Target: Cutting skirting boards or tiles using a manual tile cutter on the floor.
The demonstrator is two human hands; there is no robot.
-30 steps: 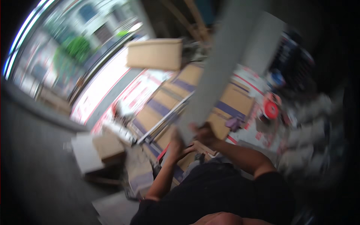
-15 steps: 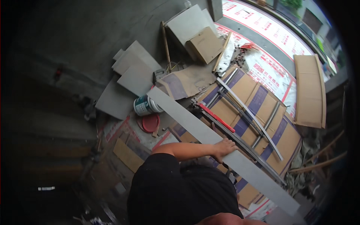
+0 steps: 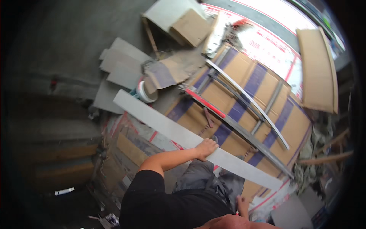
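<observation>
Far left, grey tile offcuts (image 3: 127, 63) are lying in a fanned stack, with a white-rimmed bucket (image 3: 142, 92) sitting just right of them. Long grey tile strip (image 3: 187, 138) is running diagonally in front of the body, left end far near the bucket, right end nearer; from this view it's overlapping the near edge of the purple-banded cardboard (image 3: 244, 72). Can't tell its height off the floor. Far side, a small brown carton (image 3: 190, 27) is leaning on a pale board (image 3: 162, 15). Left hand (image 3: 207, 149) is closing over the strip around mid-length from above, fingers bent, little gap showing; underside of the grip is hidden. Right and far of that hand, a rail tile cutter (image 3: 259, 146) with a red handle (image 3: 206, 103) is lying on the cardboard, and a thin bright metal bar (image 3: 248, 100) is resting across its far side. Right hand (image 3: 242, 206) is hanging near, beside the grey trousers (image 3: 198, 177), apart from the strip; mostly blocked, can't tell how open it is or if it's holding anything. Far right, a tall cardboard panel (image 3: 316, 68) is standing, with wooden sticks (image 3: 326, 159) lying nearer.
</observation>
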